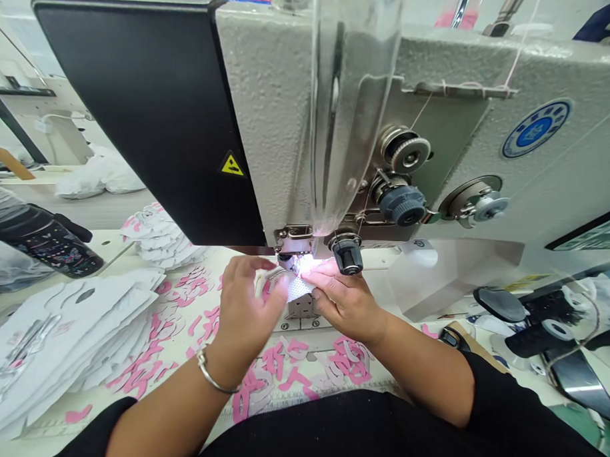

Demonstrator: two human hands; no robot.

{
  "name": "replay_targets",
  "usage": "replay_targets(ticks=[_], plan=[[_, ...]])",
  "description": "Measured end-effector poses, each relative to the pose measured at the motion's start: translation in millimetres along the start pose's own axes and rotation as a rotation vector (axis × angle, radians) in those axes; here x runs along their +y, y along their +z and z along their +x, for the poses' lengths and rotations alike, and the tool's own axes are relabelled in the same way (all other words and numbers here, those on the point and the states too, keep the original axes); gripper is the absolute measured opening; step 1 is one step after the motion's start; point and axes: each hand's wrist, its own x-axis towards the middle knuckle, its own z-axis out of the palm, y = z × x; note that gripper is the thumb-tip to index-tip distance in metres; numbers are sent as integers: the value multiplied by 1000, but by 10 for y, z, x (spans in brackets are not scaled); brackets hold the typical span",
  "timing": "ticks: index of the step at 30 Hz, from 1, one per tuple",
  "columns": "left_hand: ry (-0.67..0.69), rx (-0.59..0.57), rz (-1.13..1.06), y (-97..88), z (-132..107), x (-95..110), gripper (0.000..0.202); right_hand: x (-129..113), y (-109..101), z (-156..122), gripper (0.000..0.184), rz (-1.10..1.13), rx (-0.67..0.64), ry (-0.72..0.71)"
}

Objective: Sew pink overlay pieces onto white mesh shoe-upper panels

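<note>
A small white dotted fabric piece (299, 290) lies under the lit needle area of a sewing machine (276, 123). My right hand (350, 303) pinches its right edge between thumb and fingers, close to the presser foot. At its left side is my left hand (247, 300), thumb tip against the fabric and index finger curved toward the needle. Thumb and index finger stand apart there. Glare and my fingers hide the needle tip and part of the fabric.
Pink and white scraps (284, 362) litter the table around the machine. White cut pieces (88, 329) are stacked at left, with a dark patterned bottle (50, 241) behind them. Black thread spools (539, 337) and small tools lie at right. The machine head overhangs my hands.
</note>
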Motion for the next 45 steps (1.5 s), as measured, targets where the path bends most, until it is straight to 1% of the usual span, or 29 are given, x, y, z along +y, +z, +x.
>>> replay_targets(ticks=[1, 2, 3, 4, 5, 7, 10, 12, 14, 15, 18, 22, 28, 36, 45], plan=[[185, 42, 95, 2, -64, 12, 22, -4, -5, 5, 35, -4, -2, -3], [338, 38, 164, 7, -118, 24, 24, -9, -14, 13, 34, -9, -1, -7], [443, 13, 217, 16, -159, 35, 28, -14, -27, 22, 32, -15, 1, -13], [501, -15, 262, 28, -186, 46, 31, -18, -44, 33, 29, -22, 3, -20], [518, -34, 307, 43, -201, 57, 33, -18, -66, 45, 27, -29, 2, -26], [507, -34, 374, 74, -204, 77, 32, -4, -121, 69, 25, -47, -1, -35], [487, -32, 402, 110, -190, 96, 30, 61, -209, 103, 25, -101, -22, -25], [475, -38, 404, 121, -191, 99, 30, 119, -246, 121, 27, -112, -91, -16], [463, -47, 406, 125, -201, 94, 29, 169, -253, 134, 29, -63, -165, -24], [458, -53, 406, 125, -207, 90, 29, 186, -247, 137, 30, -26, -181, -30], [446, -54, 401, 123, -221, 78, 30, 203, -216, 138, 28, 47, -159, -25], [440, -48, 390, 125, -229, 67, 32, 180, -193, 127, 25, 69, -137, -6], [431, -45, 378, 137, -244, 57, 34, 166, -178, 110, 24, 55, -104, 11], [427, -36, 383, 127, -262, 54, 33, 183, -174, 92, 23, 22, -75, -11], [420, -9, 380, 121, -242, 64, 30, 158, -187, 71, 23, 9, -103, 9]])
